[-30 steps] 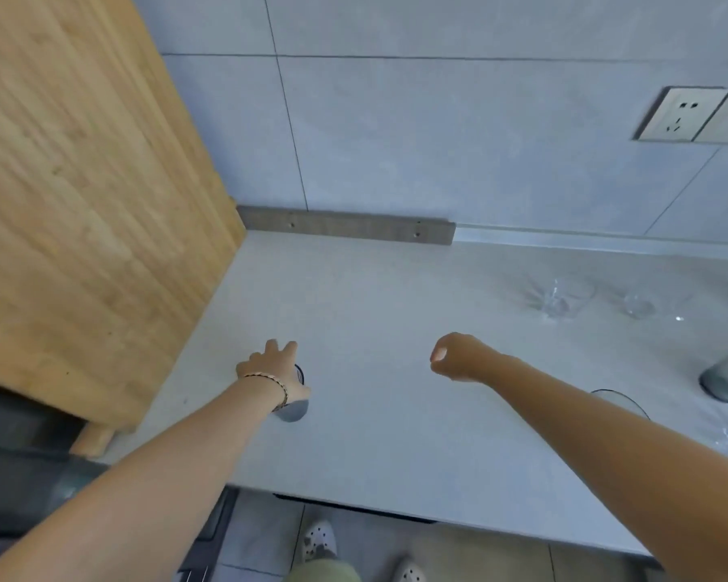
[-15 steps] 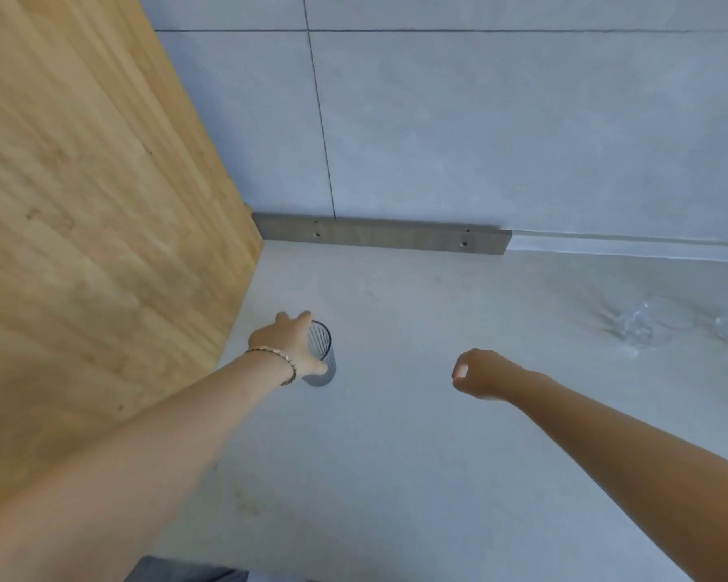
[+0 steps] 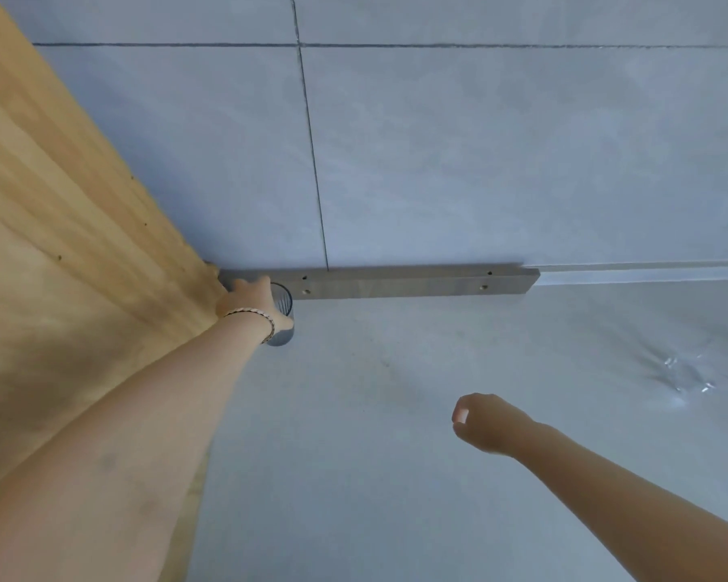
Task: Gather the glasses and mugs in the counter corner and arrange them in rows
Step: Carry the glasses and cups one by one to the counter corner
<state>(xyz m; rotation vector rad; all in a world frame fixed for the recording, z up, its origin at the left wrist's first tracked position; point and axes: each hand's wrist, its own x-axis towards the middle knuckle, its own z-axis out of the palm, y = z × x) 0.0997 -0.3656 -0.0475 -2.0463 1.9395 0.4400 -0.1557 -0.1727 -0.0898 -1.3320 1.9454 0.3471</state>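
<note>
Head view: left hand (image 3: 248, 299) fingers curled round a ribbed grey glass (image 3: 284, 303) at the table (image 3: 375, 476) corner, frame centre-left; right hand (image 3: 486, 423) fingers loosely curled, holding nothing, lower right.

In the left centre of the frame, the left hand (image 3: 249, 302), a braided bracelet (image 3: 255, 317) on its wrist, grips a dark ribbed glass (image 3: 284, 306) standing on the grey surface (image 3: 375, 455), in the corner where the wooden panel (image 3: 59, 245) meets the metal strip (image 3: 417, 281) at the foot of the tiled wall (image 3: 480, 161). At lower right of centre the right hand (image 3: 486, 422) hovers, fingers loosely curled, holding nothing. Something clear and blurred (image 3: 686, 380) lies at the right edge.
</note>
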